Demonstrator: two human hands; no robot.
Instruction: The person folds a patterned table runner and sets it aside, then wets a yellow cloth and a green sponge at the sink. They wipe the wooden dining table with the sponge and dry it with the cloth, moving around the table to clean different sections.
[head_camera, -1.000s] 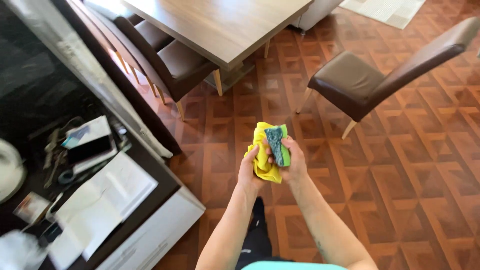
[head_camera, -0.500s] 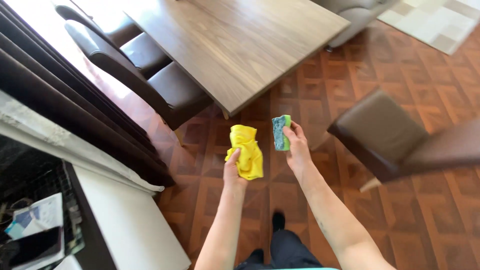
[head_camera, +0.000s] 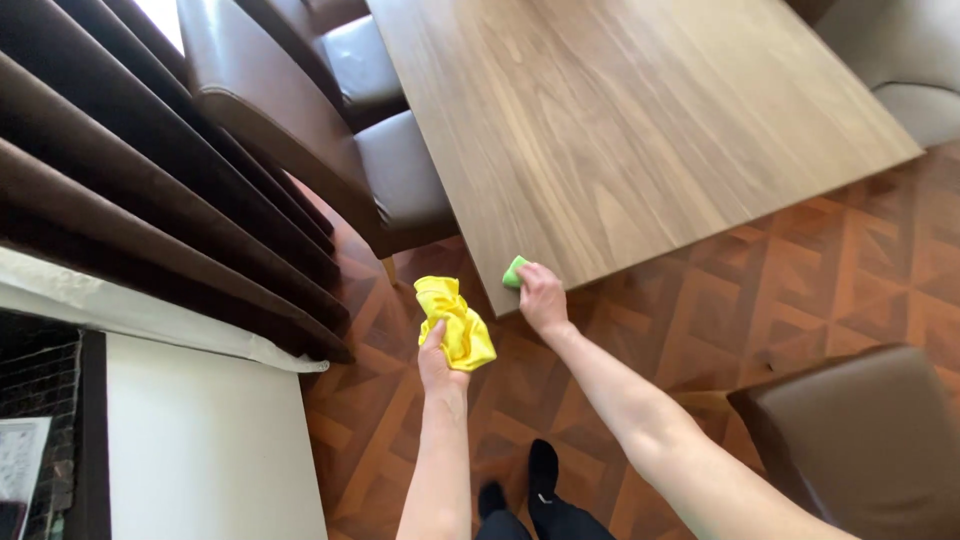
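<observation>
Wooden table (head_camera: 620, 120), brown grain top. Green sponge (head_camera: 514, 271) sits on its near corner edge under the right hand (head_camera: 541, 296). Table stands on brown parquet floor (head_camera: 820, 280), brown padded chairs (head_camera: 330, 150) alongside.

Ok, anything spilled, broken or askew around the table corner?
Nothing stands out. The wooden table shows no spill or damage. The right hand presses a green sponge at its near corner; the left hand holds a crumpled yellow cloth over the floor.

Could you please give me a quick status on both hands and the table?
Left hand grips yellow cloth. Right hand presses green sponge on wooden table corner. Nothing in the way.
</observation>
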